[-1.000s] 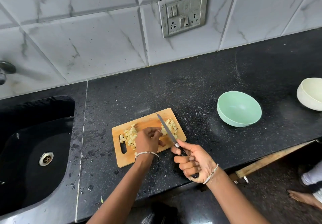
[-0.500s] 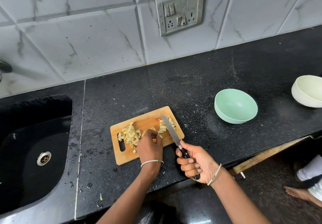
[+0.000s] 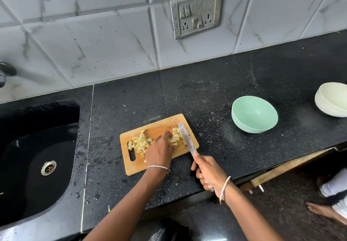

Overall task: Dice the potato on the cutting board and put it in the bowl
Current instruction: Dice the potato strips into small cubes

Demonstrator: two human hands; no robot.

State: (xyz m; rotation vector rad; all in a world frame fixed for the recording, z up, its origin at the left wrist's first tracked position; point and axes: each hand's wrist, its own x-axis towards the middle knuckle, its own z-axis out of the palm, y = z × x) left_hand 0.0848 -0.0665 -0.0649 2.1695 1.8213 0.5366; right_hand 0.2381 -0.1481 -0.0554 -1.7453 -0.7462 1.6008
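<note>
A small wooden cutting board (image 3: 159, 167) lies on the black counter. Diced potato (image 3: 140, 142) is piled on its left part, and a smaller heap of potato pieces (image 3: 176, 135) lies on its right part. My left hand (image 3: 159, 151) rests over the middle of the board, fingers reaching between the two heaps and touching the right one. My right hand (image 3: 208, 173) grips the handle of a knife (image 3: 185, 137), whose blade lies along the right side of the right heap. An empty mint-green bowl (image 3: 254, 114) stands to the right of the board.
A cream bowl (image 3: 331, 99) sits at the far right edge. A black sink (image 3: 37, 158) with a steel drain fills the left side. A tiled wall with a switch plate (image 3: 196, 12) rises behind. A person's foot (image 3: 323, 209) shows on the floor at lower right.
The knife blade has shifted right and lowered against the right potato heap. My left hand has moved forward over the board, its fingers stretched toward that heap.
</note>
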